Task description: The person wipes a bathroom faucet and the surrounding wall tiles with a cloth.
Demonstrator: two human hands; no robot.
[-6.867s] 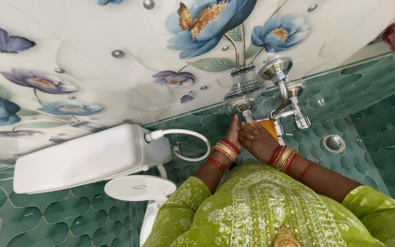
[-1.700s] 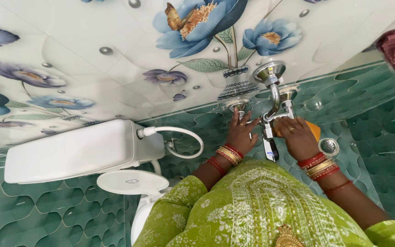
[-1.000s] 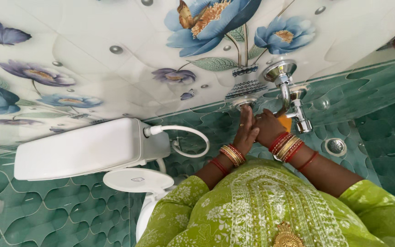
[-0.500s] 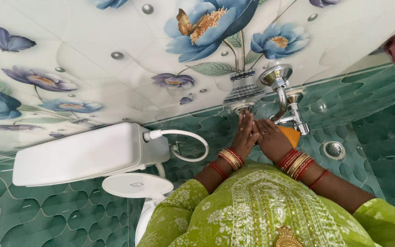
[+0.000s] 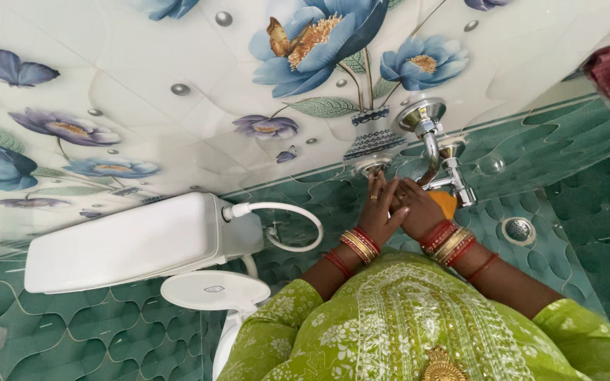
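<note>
Right of the white cistern (image 5: pixel 128 243), the left hand (image 5: pixel 378 212) rests open-fingered below the chrome tap (image 5: pixel 440 166), while the right hand (image 5: pixel 418 212), gripping the orange sponge (image 5: pixel 447 203), has drawn back in against it, keeping the scrubbing on the tap's lower left side.

No packages, signs or screens are showing anywhere in this view. One small label is sitting on the white toilet lid (image 5: pixel 214 290) at the near left, just below the cistern: a little dark diamond-shaped mark (image 5: pixel 212 288) lying flat at the middle of the lid, too small to make out any further.
</note>
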